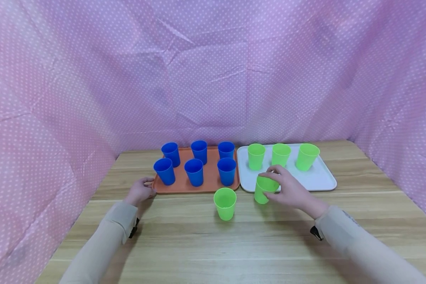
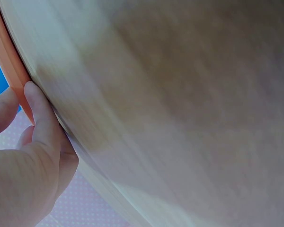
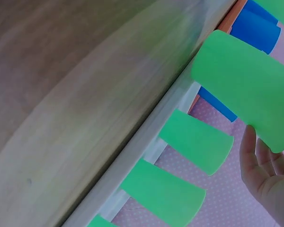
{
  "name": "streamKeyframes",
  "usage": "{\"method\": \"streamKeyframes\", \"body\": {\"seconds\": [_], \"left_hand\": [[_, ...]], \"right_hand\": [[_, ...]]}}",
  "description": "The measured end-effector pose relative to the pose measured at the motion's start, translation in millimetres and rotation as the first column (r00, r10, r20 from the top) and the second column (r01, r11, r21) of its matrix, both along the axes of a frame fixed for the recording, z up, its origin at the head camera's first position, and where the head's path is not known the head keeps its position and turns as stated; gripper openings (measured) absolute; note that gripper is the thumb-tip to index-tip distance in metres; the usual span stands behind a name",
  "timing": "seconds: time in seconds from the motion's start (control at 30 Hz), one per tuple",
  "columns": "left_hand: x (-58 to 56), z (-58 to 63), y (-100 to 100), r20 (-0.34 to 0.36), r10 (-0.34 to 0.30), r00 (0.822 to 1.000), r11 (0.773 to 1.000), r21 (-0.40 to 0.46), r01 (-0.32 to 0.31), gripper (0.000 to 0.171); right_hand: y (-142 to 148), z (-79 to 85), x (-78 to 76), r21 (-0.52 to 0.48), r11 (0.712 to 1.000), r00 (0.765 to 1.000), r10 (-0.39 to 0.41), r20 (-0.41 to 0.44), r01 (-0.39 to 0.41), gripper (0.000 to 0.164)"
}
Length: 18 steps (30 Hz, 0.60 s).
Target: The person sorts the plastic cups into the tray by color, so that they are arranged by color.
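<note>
At the front left corner of the orange tray [image 1: 208, 178], my left hand [image 1: 142, 191] pinches the rim between thumb and fingers, as the left wrist view also shows. Blue cups [image 1: 194, 173] stand upright on that tray in two rows. My right hand [image 1: 287, 189] holds a green cup [image 1: 260, 194] near its top, with fingers at the rim and thumb on the near side. This cup is in front of the white tray [image 1: 317, 179], overlapping its front edge in the head view. Another green cup [image 1: 225, 205] stands upright on the table, left of the right hand.
Three green cups, including one at the right [image 1: 306, 158], stand in a row along the back of the white tray. Both trays lie side by side on the wooden table [image 1: 198, 244]. Behind the table hangs a pink dotted cloth [image 1: 213, 79].
</note>
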<state>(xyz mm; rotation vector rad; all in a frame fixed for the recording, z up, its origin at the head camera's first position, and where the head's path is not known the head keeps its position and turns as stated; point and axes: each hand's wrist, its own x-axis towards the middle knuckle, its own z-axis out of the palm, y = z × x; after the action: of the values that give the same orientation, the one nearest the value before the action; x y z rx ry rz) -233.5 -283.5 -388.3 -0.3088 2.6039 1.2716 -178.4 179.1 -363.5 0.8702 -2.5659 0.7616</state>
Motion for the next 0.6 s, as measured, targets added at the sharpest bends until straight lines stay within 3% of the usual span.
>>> {"method": "streamKeyframes", "body": {"seconds": [0.37,0.6], "left_hand": [[3.9,-0.8,1,-0.006,0.004,1.000,1.000,0.002,-0.004,0.052],[6.8,-2.9,2,-0.003,0.006,1.000,1.000,-0.002,-0.006,0.052]], "right_hand": [[-1,2.9,-15.3,-0.043,0.997,0.997,-0.057,0.048,0.059,0.049],[-3,-1.1,-27.9,-0.074,0.995,0.998,-0.062,0.003,0.062,0.049]]}}
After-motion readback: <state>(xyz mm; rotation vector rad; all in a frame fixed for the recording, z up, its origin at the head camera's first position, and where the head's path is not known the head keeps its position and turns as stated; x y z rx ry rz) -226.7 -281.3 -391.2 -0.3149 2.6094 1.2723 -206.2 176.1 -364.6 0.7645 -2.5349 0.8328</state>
